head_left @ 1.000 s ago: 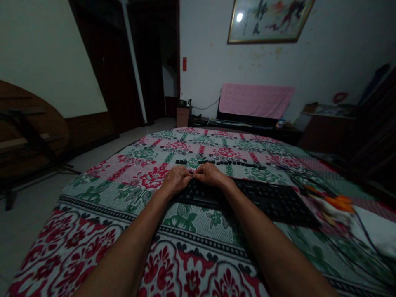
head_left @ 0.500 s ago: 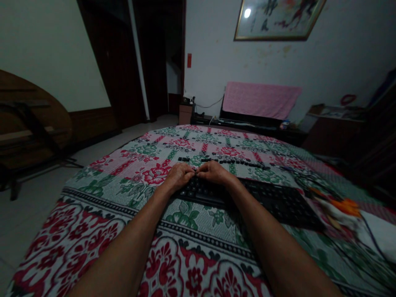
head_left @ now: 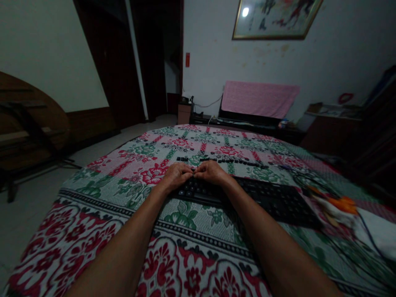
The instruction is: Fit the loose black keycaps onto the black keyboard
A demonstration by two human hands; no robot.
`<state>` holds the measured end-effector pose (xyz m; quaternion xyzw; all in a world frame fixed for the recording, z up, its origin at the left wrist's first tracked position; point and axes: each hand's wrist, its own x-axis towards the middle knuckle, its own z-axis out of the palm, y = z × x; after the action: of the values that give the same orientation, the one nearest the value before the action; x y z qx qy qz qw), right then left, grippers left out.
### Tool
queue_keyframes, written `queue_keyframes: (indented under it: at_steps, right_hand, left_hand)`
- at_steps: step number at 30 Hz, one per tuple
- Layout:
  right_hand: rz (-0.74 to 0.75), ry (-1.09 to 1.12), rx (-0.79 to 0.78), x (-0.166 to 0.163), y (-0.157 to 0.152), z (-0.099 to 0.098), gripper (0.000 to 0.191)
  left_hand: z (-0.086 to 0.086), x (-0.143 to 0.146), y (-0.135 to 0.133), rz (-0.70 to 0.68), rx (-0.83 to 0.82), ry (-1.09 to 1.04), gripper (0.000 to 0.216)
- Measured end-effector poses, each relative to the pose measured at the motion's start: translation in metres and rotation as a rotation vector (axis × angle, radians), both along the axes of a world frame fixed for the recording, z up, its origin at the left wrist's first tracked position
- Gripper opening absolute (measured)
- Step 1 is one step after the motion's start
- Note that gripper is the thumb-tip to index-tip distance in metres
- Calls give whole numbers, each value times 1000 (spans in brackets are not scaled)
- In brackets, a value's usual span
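Note:
A black keyboard [head_left: 278, 202] lies on the patterned cloth, partly hidden under my right forearm. My left hand [head_left: 177, 177] is closed in a pinch above its upper left part. Facing it, my right hand [head_left: 212, 172] also pinches, and the fingertips of both hands nearly meet. Between them shows a small dark keycap [head_left: 193, 169], held by both hands; its marking is too small to read. Just behind my hands, several loose black keycaps [head_left: 241, 162] lie in a row, with a few more keycaps [head_left: 182, 159] to the left.
A floral cloth [head_left: 182, 218] covers the table. To the right lie dark cables [head_left: 309, 177], an orange item [head_left: 343, 204] and a white sheet-like thing [head_left: 375, 231]. Beyond the table, a pink towel [head_left: 260, 99] hangs over something; a folded round tabletop [head_left: 31, 111] leans at the left.
The whole view has shifted slightly. Both hands stay at the keyboard's upper left with fingertips together, and the small keycap between them shows a little more clearly.

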<state>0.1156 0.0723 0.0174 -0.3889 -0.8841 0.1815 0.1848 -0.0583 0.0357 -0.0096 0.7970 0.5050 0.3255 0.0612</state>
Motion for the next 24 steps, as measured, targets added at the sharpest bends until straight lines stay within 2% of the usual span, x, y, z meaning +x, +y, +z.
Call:
queue_keyframes:
  at_steps: [7, 14, 24]
  right_hand:
    - [-89, -17, 2, -4, -1, -3, 18]
    - [-41, -14, -4, -2, 0, -1, 19]
    - [-116, -45, 5, -5, -2, -1, 17]
  left_hand:
    - [4, 3, -3, 29, -9, 54, 17]
    - [3, 5, -1, 66, -19, 58, 17]
    - [4, 11, -4, 107, 8, 104, 18]
